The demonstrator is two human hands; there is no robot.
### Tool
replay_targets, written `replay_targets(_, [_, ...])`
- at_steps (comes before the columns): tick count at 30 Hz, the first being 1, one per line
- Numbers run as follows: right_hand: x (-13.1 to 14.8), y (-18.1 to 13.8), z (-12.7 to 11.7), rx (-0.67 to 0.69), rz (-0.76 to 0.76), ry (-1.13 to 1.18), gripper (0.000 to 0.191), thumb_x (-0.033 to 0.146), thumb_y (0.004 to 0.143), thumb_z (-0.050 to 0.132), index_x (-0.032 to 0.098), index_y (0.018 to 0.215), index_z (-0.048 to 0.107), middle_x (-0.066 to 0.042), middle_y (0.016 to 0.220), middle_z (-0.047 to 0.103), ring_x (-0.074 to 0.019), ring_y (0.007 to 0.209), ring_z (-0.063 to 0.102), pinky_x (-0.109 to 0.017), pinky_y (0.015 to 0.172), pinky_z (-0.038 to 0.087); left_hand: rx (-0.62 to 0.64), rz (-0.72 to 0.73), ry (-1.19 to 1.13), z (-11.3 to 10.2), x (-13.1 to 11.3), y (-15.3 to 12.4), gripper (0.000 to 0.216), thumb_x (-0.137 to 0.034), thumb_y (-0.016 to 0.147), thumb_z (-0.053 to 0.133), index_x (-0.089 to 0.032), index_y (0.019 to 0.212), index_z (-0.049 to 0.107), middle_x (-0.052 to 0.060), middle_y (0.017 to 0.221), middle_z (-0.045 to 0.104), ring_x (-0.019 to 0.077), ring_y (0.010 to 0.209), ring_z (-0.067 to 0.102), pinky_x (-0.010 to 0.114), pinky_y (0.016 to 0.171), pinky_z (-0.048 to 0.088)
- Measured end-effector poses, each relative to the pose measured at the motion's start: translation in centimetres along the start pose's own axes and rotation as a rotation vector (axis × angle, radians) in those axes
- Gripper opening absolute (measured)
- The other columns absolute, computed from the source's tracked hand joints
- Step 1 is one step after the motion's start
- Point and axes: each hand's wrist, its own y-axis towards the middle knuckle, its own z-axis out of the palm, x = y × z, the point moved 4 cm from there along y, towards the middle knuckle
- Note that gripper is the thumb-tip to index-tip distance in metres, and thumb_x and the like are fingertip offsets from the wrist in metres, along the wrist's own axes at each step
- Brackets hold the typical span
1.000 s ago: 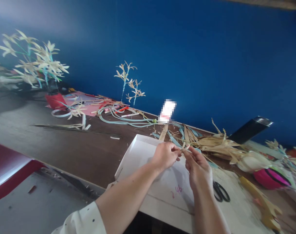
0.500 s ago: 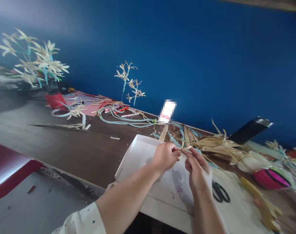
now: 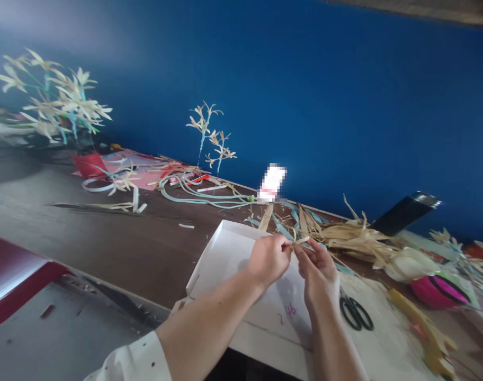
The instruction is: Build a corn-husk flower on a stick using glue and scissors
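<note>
Between my two hands is a small pale strip of dried husk [image 3: 303,240], its ends sticking out past the fingertips. My left hand [image 3: 268,258] is closed, pinching the strip between thumb and forefinger. On the other side my right hand [image 3: 320,267] also pinches it, its fingers bent close to the left ones. Both hands hover over a shallow white cardboard box [image 3: 213,259] with pink handwritten figures on it. Right of my right forearm lies a pair of scissors [image 3: 356,313] with black handles.
Dried husks [image 3: 352,238] lie heaped behind the box, beside a dark tumbler [image 3: 404,212] and a pink pouch [image 3: 440,291]. Pale-blue cords [image 3: 202,201] curve across the dark table [image 3: 158,248]. Husk flowers [image 3: 74,100] stand at the left, above a red pot [image 3: 89,165].
My right hand has shifted slightly left, closer to my left hand. The husk strip stays pinched between them. The whole view has moved a little.
</note>
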Motion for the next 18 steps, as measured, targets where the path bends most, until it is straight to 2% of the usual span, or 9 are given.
replay_targets(7, [0.04,0.15,0.35,-0.01,0.052,0.053,0.062,0.038,0.054,0.084,0.017,0.106,0.057,-0.002,0.079,0.066,-0.0037,0.045,0.039,-0.017,0.042,0.027,-0.004,0.028,0.047,0.14,-0.36,0.03,0.022,-0.027,0.084,0.05,-0.018,0.073,0.067,0.002,0.068,0.068,0.0126,0.064,0.061,0.021,0.061,0.04])
replay_targets(13, [-0.08,0.22,0.37,-0.014,0.072,0.05,0.065,0.038,0.053,0.085,0.017,0.107,0.056,-0.003,0.083,0.066,-0.0031,0.044,0.037,-0.017,0.041,0.025,0.02,0.033,0.027,0.22,-0.35,-0.07,0.022,-0.026,0.084,0.049,-0.018,0.074,0.067,0.002,0.071,0.069,0.0133,0.067,0.062,0.021,0.06,0.04])
replay_targets(18, [-0.07,0.32,0.05,-0.013,0.013,0.017,0.061,0.04,0.056,0.082,0.017,0.108,0.057,-0.003,0.081,0.066,-0.0041,0.045,0.039,-0.017,0.041,0.027,0.061,0.02,-0.046,0.34,-0.23,-0.15,0.022,-0.028,0.086,0.048,-0.018,0.079,0.067,0.001,0.07,0.069,0.0137,0.068,0.063,0.021,0.061,0.042])
